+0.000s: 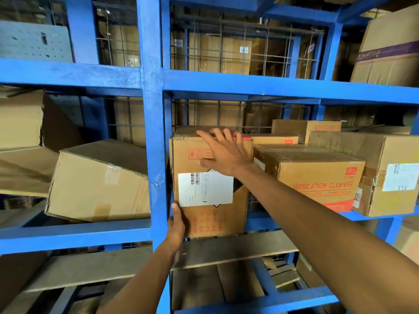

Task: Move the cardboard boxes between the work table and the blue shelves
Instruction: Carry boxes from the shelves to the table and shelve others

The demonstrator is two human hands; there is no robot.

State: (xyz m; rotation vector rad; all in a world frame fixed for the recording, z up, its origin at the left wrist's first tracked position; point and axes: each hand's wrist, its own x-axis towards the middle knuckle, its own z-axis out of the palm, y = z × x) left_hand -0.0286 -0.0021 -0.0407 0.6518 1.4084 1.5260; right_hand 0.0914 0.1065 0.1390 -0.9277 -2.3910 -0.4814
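Seemingly mid-transfer, an upright cardboard box point(210, 182) is steadied at the blue shelf point(272, 87) edge: its lower corner is gripped by the left hand point(176, 225), its top covered by the spread right hand point(223, 152). Next, a firm two-handed hold is needed; direction cannot be told.

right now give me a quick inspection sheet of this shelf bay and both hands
surface: blue shelves, steel frame with wire mesh behind; the work table is not in view
job's things: upright cardboard box with a white label, standing at the left end of the middle bay, hard against the blue post
clutter: lubrication cleaner box just to its right; tilted box in the left bay; more cartons behind and above
grippers: left hand holds the box's lower left corner; right hand lies flat with fingers spread on its upper front
cables: nothing seen
surroundings: loose cardboard sheet on the level below, dim storeroom
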